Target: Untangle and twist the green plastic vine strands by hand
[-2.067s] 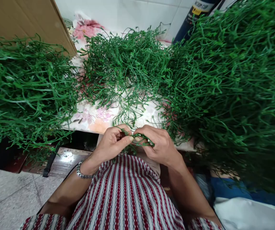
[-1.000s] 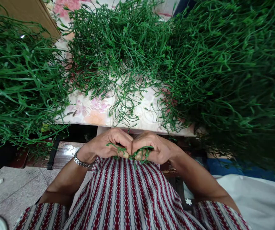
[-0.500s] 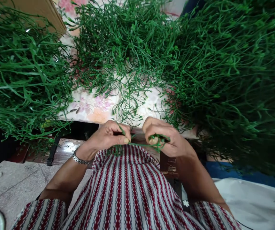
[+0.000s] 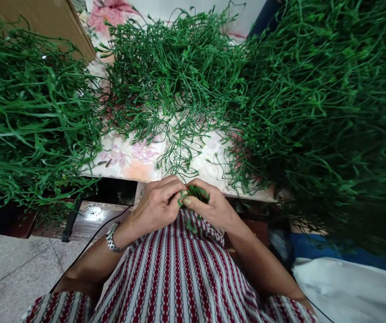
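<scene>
Head view: my left fingers (image 4: 170,189) pinch tightly on thin green plastic stems (image 4: 198,193) bunched inside my curled right fingers (image 4: 197,205); a brown cardboard box (image 4: 41,18) hides its contents.

Cool, fairly even light brightens the pale tablecloth (image 4: 209,168) at mid-frame; white glare sits on the glossy wood (image 4: 92,217) at lower left; the stem heap (image 4: 330,112) at right sinks into deep shadow toward its bottom, where single stems seem smeared together; wide-angle stretching warps the outer edges; the centre looks clearest.
</scene>
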### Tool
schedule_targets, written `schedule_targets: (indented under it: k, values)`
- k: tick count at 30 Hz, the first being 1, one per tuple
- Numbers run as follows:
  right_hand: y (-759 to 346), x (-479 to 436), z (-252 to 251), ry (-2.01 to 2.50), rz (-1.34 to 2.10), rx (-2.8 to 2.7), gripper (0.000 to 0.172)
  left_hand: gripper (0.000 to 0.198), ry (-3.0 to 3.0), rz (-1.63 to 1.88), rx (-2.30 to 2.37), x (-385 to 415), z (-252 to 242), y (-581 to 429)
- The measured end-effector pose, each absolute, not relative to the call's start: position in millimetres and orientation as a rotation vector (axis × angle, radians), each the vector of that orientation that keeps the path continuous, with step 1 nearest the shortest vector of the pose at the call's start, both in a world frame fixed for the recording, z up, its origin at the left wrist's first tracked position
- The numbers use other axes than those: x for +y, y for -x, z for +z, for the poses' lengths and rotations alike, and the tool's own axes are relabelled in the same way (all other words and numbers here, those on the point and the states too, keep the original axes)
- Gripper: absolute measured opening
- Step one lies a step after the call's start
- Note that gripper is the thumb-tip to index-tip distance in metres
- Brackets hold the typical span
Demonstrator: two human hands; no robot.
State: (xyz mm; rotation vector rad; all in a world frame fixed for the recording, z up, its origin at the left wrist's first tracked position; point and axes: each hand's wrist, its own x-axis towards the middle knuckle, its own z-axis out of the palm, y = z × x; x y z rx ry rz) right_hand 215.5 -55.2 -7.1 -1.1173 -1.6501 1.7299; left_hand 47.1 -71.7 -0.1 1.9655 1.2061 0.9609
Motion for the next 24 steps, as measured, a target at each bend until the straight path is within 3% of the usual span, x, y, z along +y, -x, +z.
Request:
schedule_targets:
  k: [4,8,10,13,19,24]
  values:
    - [-219.7,-56.4,-10.5,1.018,1.875,-1.649,0.035,0.016,-2.136,0.844,1.182,-77.4,-0.4,-47.6]
    - [-228.5,-59.7,-8.6,0.962,1.686,-1.92,0.03,0.02,-2.295,0.597,1.117,-80.9,7.8,-42.2]
    - [-232.6,-62.5,-3.9,0.866,1.68,-2.067,0.027,0.022,-2.344,0.465,0.952,-80.5,17.1,-38.2]
    - [-235.7,-66.1,2.2,0.496,1.934,-2.075,0.028,0.021,-2.239,0.345,0.53,-78.2,31.6,-34.9]
    - [-235.0,-65.3,-5.8,0.223,2.294,-1.814,0.049,0.042,-1.914,0.437,0.299,-76.6,39.2,-41.1]
    - [-233.4,-69.1,-11.1,0.257,2.318,-1.787,0.049,0.048,-1.885,0.556,0.241,-76.0,38.1,-50.6]
